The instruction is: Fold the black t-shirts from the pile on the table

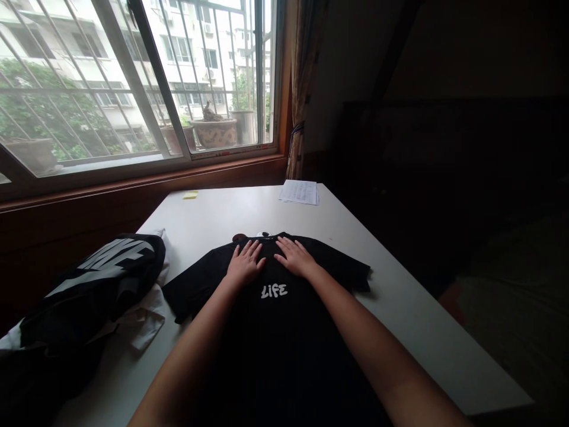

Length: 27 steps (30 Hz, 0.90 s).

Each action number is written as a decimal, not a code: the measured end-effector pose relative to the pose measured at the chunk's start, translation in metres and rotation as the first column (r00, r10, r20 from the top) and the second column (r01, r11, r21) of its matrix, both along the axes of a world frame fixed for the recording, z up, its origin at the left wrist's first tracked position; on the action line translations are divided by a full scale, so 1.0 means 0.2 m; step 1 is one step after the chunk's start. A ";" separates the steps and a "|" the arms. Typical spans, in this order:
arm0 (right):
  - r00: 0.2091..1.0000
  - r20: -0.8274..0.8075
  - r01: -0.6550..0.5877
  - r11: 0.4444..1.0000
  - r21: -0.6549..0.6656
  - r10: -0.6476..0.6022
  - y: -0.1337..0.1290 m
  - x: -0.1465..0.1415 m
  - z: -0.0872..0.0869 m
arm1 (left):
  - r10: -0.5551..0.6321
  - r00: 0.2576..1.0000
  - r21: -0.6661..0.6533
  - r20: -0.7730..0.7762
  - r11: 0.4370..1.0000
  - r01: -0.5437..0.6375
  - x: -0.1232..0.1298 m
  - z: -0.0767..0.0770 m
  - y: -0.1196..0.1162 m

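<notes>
A black T-shirt (284, 332) lies spread on the white table, its short sleeves out to both sides. White lettering that looks like "life", seen upside down, is printed on it below the collar. My left hand (246, 263) rests flat on the shirt near the collar, fingers apart. On the other side of the collar my right hand (294, 256) also lies flat, fingers stretched out. Just past the collar are a brown round thing (239, 238) and a white round thing with a dark mark (264, 235), both partly hidden.
A heap of black and white clothes (102, 279) sits at the table's left edge. Papers (300, 193) and a small yellow slip (190, 194) lie at the far end of the white table (222, 209). Beyond are a barred window (195, 77) and a tied curtain (299, 136).
</notes>
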State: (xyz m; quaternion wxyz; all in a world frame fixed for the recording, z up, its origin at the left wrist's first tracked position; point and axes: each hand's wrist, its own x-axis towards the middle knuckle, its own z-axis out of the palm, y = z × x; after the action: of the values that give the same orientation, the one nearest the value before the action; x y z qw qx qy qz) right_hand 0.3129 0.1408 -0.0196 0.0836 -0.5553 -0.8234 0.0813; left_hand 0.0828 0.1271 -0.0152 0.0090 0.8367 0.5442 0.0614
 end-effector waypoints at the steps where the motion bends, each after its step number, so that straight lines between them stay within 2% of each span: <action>1: 1.000 0.002 0.004 1.000 -0.001 -0.004 0.01 0.01 0.00 | 0.004 1.000 -0.006 -0.004 1.000 -0.004 0.00 0.00 0.01; 12: 1.000 0.009 0.013 1.000 0.011 -0.013 0.03 0.05 -0.02 | 0.096 0.995 -0.013 -0.029 0.995 -0.097 0.05 0.05 0.02; 27: 1.000 0.001 -0.012 0.998 0.055 0.012 0.02 0.05 0.00 | 0.120 0.993 -0.023 -0.011 0.992 -0.121 0.04 0.01 0.02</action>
State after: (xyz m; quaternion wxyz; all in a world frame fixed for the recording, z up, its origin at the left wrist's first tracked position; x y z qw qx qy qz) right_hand 0.3231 0.1449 -0.0205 0.0978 -0.5478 -0.8288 0.0589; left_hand 0.0901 0.1314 -0.0135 0.0125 0.8024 0.5944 0.0514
